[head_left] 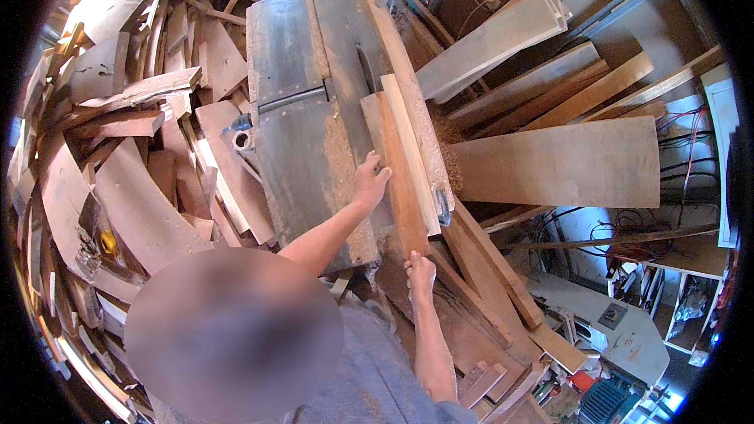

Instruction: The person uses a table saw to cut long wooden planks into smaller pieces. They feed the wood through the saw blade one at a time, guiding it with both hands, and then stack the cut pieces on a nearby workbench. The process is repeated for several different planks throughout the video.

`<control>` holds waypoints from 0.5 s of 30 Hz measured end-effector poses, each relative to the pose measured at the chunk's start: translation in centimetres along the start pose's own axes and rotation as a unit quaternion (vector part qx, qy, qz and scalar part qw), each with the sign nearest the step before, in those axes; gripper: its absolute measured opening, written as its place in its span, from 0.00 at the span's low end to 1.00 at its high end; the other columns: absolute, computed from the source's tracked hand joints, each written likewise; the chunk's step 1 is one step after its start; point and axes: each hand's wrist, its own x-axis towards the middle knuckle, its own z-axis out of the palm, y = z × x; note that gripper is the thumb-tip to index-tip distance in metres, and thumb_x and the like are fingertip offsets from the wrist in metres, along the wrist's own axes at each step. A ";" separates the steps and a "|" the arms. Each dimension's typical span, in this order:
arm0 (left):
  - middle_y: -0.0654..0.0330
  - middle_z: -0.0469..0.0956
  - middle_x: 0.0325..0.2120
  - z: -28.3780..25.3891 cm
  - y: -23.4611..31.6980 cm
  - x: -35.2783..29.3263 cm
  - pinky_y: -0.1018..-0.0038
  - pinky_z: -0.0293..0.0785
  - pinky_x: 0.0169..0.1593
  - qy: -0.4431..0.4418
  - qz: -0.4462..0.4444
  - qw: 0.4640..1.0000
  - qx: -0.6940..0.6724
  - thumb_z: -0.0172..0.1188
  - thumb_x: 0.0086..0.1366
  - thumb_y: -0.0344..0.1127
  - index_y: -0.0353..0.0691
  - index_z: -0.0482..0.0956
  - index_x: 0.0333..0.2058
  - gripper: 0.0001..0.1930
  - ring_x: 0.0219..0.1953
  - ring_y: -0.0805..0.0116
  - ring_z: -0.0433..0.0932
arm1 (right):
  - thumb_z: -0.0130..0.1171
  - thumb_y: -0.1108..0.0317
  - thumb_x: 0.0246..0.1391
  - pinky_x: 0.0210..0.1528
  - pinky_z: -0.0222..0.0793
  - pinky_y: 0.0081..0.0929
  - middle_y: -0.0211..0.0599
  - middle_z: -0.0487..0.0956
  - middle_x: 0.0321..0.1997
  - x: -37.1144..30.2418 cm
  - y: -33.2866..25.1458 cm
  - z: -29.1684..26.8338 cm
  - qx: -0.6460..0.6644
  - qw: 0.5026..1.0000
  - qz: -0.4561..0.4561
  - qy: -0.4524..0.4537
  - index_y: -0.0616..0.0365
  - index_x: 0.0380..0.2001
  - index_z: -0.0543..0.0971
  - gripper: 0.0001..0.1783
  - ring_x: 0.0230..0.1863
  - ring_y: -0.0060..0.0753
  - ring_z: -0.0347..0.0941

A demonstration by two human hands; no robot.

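Note:
A reddish-brown wooden board lies lengthwise on the grey metal saw table, beside a paler strip and the long fence. My left hand presses flat on the board's left edge near its middle. My right hand grips the board's near end, below the table's front edge. The saw slot sits ahead of the board's far end. Sawdust covers part of the table top.
Piles of curved and straight wood offcuts fill the left side. Long planks lean at the right. A small motor and tools lie at the lower right, with tangled cables by the wall.

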 end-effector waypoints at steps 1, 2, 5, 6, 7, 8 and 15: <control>0.41 0.72 0.64 0.2 -0.3 0.2 0.63 0.76 0.55 0.016 0.013 1.000 -0.010 0.68 0.58 0.32 0.29 0.78 0.54 0.25 0.51 0.47 0.81 | 0.56 0.50 0.70 0.12 0.47 0.22 0.21 0.65 0.14 0.1 -0.1 0.1 -0.001 1.000 0.001 0.001 0.55 0.22 0.77 0.25 0.10 0.18 0.54; 0.41 0.73 0.64 0.3 -0.4 0.3 0.63 0.76 0.54 0.033 0.025 0.999 -0.020 0.67 0.59 0.32 0.30 0.78 0.53 0.24 0.49 0.48 0.82 | 0.56 0.50 0.70 0.12 0.47 0.22 0.20 0.65 0.14 0.1 -0.2 0.2 -0.002 1.000 0.003 0.001 0.55 0.22 0.77 0.25 0.10 0.18 0.54; 0.38 0.74 0.60 -0.4 1.1 0.6 0.62 0.76 0.50 -0.009 0.021 0.999 -0.039 0.67 0.59 0.31 0.29 0.78 0.50 0.21 0.43 0.49 0.81 | 0.55 0.51 0.70 0.12 0.47 0.22 0.20 0.65 0.14 0.2 -0.3 0.3 0.012 1.000 -0.010 -0.005 0.54 0.21 0.76 0.25 0.10 0.18 0.54; 0.38 0.75 0.59 -1.1 2.2 0.7 0.61 0.76 0.49 -0.034 0.013 0.998 -0.042 0.67 0.59 0.31 0.28 0.78 0.49 0.20 0.41 0.50 0.80 | 0.54 0.51 0.70 0.12 0.47 0.22 0.20 0.65 0.14 0.2 -0.6 0.4 0.010 1.000 -0.010 -0.006 0.54 0.21 0.76 0.25 0.10 0.18 0.54; 0.38 0.76 0.56 -1.1 2.0 0.9 0.61 0.75 0.48 -0.031 0.017 0.999 -0.042 0.67 0.59 0.31 0.28 0.78 0.48 0.19 0.39 0.50 0.79 | 0.54 0.51 0.70 0.12 0.46 0.22 0.20 0.65 0.14 0.2 -0.8 0.5 0.008 1.000 -0.010 -0.006 0.54 0.21 0.76 0.25 0.10 0.18 0.54; 0.38 0.77 0.53 -1.2 1.8 1.0 0.61 0.75 0.46 -0.026 0.021 0.999 -0.041 0.66 0.59 0.30 0.28 0.77 0.47 0.18 0.37 0.50 0.78 | 0.54 0.51 0.70 0.12 0.46 0.22 0.20 0.65 0.14 0.1 -0.9 0.6 0.005 1.000 -0.010 -0.006 0.54 0.21 0.76 0.25 0.10 0.18 0.54; 0.37 0.79 0.46 -1.0 1.4 1.7 0.60 0.74 0.43 0.002 0.054 0.997 -0.055 0.66 0.59 0.31 0.27 0.76 0.44 0.17 0.35 0.48 0.77 | 0.55 0.49 0.68 0.12 0.46 0.22 0.21 0.66 0.15 0.2 -1.9 0.9 0.019 1.000 -0.009 -0.011 0.55 0.21 0.76 0.25 0.11 0.17 0.53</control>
